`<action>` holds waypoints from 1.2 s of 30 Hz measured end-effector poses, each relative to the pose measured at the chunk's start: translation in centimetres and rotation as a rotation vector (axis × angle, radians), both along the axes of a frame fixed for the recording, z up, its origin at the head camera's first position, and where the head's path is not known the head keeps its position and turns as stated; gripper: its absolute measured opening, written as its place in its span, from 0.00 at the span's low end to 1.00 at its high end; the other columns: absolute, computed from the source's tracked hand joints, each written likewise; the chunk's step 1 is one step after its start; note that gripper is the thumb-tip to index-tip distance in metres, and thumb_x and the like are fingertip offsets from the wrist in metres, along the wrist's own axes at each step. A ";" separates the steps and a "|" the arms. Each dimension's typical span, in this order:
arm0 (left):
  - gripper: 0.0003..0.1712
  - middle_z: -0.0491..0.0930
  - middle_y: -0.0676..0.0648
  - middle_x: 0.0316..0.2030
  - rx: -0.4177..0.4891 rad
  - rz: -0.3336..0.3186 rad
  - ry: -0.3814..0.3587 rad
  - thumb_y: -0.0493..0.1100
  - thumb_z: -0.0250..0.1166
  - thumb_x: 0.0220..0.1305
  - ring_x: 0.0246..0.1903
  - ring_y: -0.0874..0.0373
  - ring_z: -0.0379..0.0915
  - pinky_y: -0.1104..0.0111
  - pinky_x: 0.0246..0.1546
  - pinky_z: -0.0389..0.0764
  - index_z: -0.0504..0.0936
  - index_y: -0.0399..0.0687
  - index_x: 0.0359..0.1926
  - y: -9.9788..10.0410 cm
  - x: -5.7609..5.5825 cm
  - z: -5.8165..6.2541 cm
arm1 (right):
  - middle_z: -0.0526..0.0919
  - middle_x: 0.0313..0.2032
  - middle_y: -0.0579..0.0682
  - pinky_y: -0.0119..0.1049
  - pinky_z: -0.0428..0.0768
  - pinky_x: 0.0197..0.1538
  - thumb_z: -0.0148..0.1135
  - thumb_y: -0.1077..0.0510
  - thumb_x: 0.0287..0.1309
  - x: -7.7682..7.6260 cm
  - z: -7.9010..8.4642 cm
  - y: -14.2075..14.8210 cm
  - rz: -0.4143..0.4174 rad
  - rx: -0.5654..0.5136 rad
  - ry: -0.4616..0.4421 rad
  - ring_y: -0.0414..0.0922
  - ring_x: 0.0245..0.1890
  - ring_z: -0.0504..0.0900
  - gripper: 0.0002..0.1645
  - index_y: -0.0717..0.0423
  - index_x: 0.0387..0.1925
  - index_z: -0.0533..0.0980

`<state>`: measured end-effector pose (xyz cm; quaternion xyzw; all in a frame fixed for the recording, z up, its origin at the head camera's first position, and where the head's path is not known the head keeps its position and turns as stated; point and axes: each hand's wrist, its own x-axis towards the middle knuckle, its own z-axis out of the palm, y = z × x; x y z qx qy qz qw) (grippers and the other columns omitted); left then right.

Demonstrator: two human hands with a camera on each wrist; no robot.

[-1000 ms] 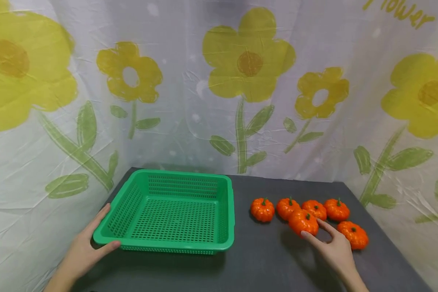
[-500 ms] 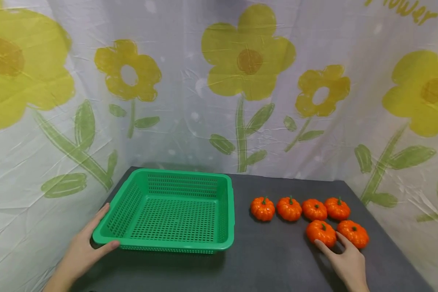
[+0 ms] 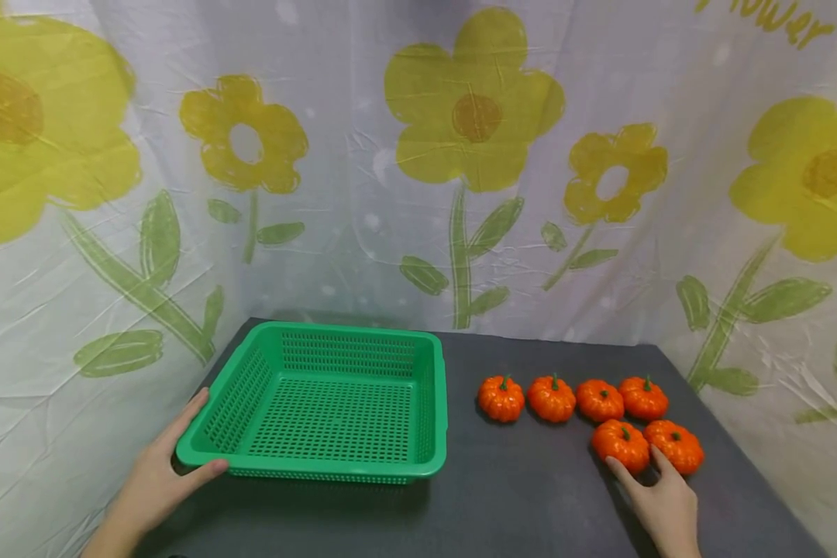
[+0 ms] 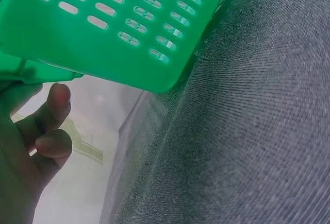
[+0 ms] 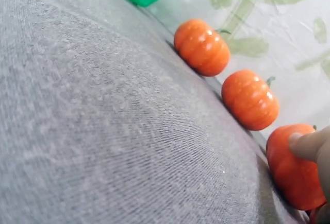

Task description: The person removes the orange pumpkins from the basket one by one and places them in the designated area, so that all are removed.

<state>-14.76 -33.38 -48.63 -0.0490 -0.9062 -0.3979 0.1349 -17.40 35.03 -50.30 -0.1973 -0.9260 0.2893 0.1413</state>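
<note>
A green plastic basket point(image 3: 428, 468) with slotted walls stands on the dark table, nothing inside it. My left hand point(image 3: 159, 474) holds its near left corner, thumb at the front rim and fingers along the left side. In the left wrist view, curled fingers point(image 4: 54, 144) show just below the rim. At the right, my right hand point(image 3: 663, 502) grips a small orange pumpkin point(image 3: 619, 445) between thumb and fingers. This pumpkin sits on the table, close against another pumpkin point(image 3: 676, 446) to its right. The right wrist view shows the thumb point(image 5: 307, 144) on the held pumpkin point(image 5: 291, 170).
Behind the held pumpkin, a row of several pumpkins runs from the left one point(image 3: 501, 399) to the right one point(image 3: 643, 398). Cloth point(image 3: 349, 256) painted with yellow flowers closes off the back and sides of the grey-black table point(image 3: 502, 504).
My right hand has carried the pumpkin to the right and down onto the table, beside the front right pumpkin. The left hand and the basket have stayed in place.
</note>
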 end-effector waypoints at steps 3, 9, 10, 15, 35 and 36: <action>0.60 0.45 0.83 0.74 -0.001 0.001 0.003 0.50 0.76 0.65 0.71 0.83 0.41 0.24 0.58 0.64 0.47 0.73 0.86 -0.1 0.0 0.0 | 0.71 0.63 0.81 0.71 0.73 0.61 0.72 0.34 0.64 0.0 -0.2 -0.2 0.009 0.029 0.022 0.79 0.58 0.74 0.60 0.81 0.72 0.64; 0.59 0.46 0.71 0.79 -0.012 0.010 -0.016 0.51 0.76 0.66 0.78 0.60 0.46 0.25 0.57 0.65 0.46 0.73 0.86 -0.2 -0.1 0.0 | 0.71 0.65 0.81 0.71 0.73 0.61 0.74 0.36 0.63 -0.1 -0.1 -0.5 0.010 0.031 0.042 0.79 0.59 0.74 0.59 0.81 0.72 0.64; 0.60 0.47 0.65 0.81 -0.012 0.012 -0.024 0.51 0.75 0.66 0.79 0.53 0.47 0.25 0.57 0.65 0.46 0.74 0.86 -0.2 -0.1 0.0 | 0.71 0.65 0.81 0.71 0.73 0.61 0.74 0.36 0.62 -0.1 -0.1 -0.6 0.010 0.031 0.044 0.79 0.60 0.74 0.59 0.81 0.72 0.64; 0.61 0.51 0.36 0.82 -0.012 0.008 -0.046 0.51 0.75 0.66 0.76 0.25 0.51 0.23 0.56 0.64 0.43 0.73 0.86 -0.5 0.0 0.3 | 0.72 0.64 0.81 0.72 0.72 0.62 0.76 0.39 0.61 -0.2 0.0 -1.0 0.013 0.029 0.069 0.78 0.60 0.74 0.58 0.81 0.70 0.66; 0.38 0.53 0.20 0.77 -0.109 -0.093 0.007 0.51 0.49 0.85 0.73 0.16 0.48 0.22 0.67 0.51 0.51 0.36 0.84 -1.0 -2.7 5.5 | 0.80 0.53 0.70 0.66 0.74 0.49 0.73 0.50 0.65 -0.8 3.7 -3.5 0.074 0.076 0.458 0.65 0.47 0.80 0.38 0.70 0.67 0.73; 0.38 0.54 0.20 0.77 -0.151 -0.087 0.009 0.52 0.47 0.86 0.73 0.16 0.49 0.22 0.67 0.49 0.51 0.36 0.84 -0.7 -3.0 6.2 | 0.80 0.56 0.70 0.66 0.73 0.52 0.73 0.50 0.65 -1.0 4.1 -3.8 0.105 0.075 0.470 0.67 0.51 0.79 0.37 0.69 0.66 0.74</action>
